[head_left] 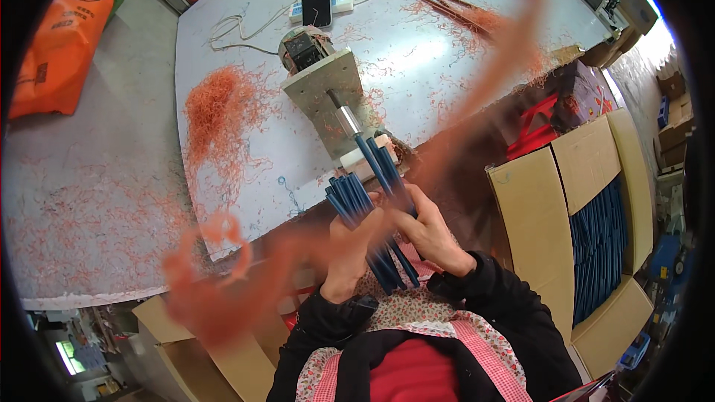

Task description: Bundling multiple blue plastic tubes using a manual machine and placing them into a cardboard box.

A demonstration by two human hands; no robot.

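Note:
My left hand (347, 259) is closed around a bundle of slim dark blue rods (350, 197), whose ends stick out above and below the fist. Beside it, my right hand (432, 237) grips a few more blue rods (380, 162). One of these reaches up to the metal spindle (347, 120) of a small motor (305, 50) fixed to a plate; whether it sits inside the spindle tip cannot be made out. A white block (360, 164) lies beneath the rods. The fingertips of both hands are partly hidden. Blurred orange strands (231, 305) hang close before the camera.
Orange shavings (216, 108) are heaped on the white table (417, 52). A phone (316, 1) rests by a power strip (342, 2), and brown rods (447, 11) lie at the back. An open carton (532, 208) of blue rods stands right, an orange bag (63, 48) far left.

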